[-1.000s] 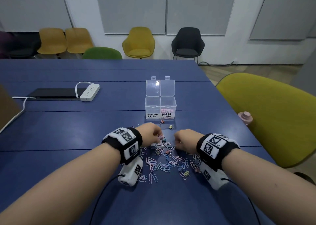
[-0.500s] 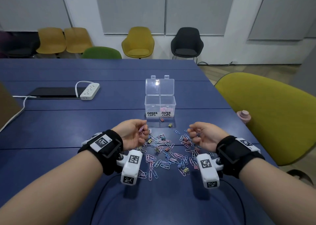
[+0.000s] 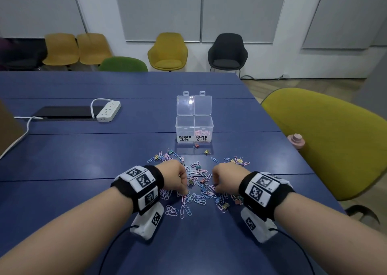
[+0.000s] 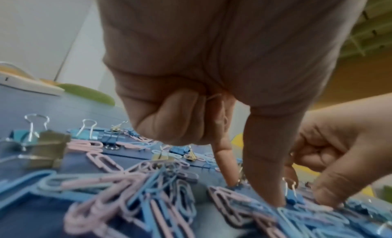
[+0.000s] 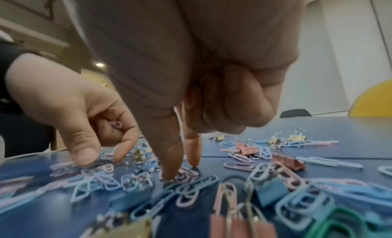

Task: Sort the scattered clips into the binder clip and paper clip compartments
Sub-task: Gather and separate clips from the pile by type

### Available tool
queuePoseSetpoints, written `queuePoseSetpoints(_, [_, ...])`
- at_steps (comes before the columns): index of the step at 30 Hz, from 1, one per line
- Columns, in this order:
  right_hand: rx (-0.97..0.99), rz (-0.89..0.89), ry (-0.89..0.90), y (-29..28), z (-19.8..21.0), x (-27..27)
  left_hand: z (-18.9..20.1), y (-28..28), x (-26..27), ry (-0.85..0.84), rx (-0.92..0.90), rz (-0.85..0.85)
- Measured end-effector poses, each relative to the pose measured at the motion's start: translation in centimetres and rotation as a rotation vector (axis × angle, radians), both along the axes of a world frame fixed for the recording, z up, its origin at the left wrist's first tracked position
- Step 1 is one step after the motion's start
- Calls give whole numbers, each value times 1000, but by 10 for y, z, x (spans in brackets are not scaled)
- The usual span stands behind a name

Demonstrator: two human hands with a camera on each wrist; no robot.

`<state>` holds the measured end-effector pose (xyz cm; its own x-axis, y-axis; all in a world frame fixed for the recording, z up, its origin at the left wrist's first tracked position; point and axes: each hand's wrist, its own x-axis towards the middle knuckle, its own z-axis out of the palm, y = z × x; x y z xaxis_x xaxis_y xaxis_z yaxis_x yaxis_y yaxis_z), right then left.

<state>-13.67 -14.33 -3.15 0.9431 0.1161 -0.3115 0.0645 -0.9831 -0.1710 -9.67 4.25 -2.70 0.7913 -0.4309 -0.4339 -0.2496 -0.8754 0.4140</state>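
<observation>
The scattered pastel wire paper clips (image 3: 195, 198) and small folding metal binder clips (image 3: 198, 167) lie in a loose heap on the dark blue counter (image 3: 83, 155), just in front of the clear plastic two-compartment box (image 3: 194, 128), whose lids stand open. Its right compartment, labelled PAPER CLIPS (image 3: 201, 138), shows a small pink bunch inside; the left, labelled BINDER CLIPS (image 3: 185, 138), looks empty from here. Half a second ago both hands were lifted and turned palm-up above the heap; now they are turned over and down in it again. The left hand (image 3: 174, 177) has thumb and forefinger tips set on the clips, its other fingers curled over something pink that the right wrist view shows tucked in the palm. The right hand (image 3: 227, 179) likewise has thumb and forefinger down on a pink paper clip (image 5: 186, 172), the remaining fingers folded in; whether they hide more clips I cannot tell. This looks like gathering by the handful rather than carrying clips one at a time, so the sorting appears early, with most of the heap unsorted. Two binder clips (image 3: 202, 148) sit apart near the box front. Farther off lie a white power strip (image 3: 109, 110) and a flat black device (image 3: 65, 112), with an olive-yellow upholstered chair (image 3: 324, 140) at the right.
</observation>
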Motion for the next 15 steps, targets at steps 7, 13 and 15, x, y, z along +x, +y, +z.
queuePoseSetpoints(7, [-120, 59, 10, 10, -4, 9, -4, -9, 0, -122, 115, -72])
queuePoseSetpoints(13, [56, -47, 75, 1, 1, 13, 4, -6, 0, -17, 14, 63])
queuePoseSetpoints(15, [457, -271, 141, -7, 2, 12, 9, -1, 3, 164, -227, 217])
